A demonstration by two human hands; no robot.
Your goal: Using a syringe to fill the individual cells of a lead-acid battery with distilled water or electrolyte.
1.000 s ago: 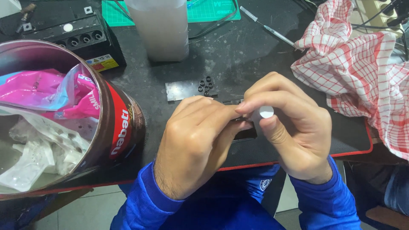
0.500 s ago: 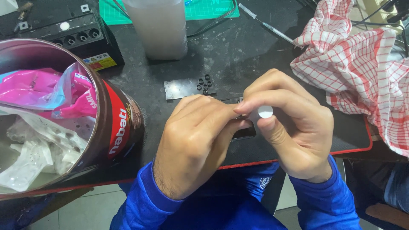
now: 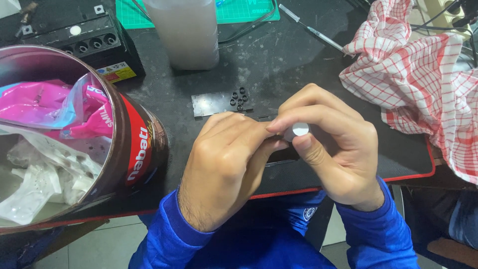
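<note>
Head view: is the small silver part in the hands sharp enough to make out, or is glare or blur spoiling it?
Head view: even, soft light, no hard shadows; the small silver disc pinched by the right hand glares white, so its face shows no detail. The left hand is sharp, with no motion blur. The tin at the left edge looks stretched by the wide lens, and the black mat shows dull sheen only.

Glossy metal tin (image 3: 144,149), checked cloth (image 3: 423,74)
</note>
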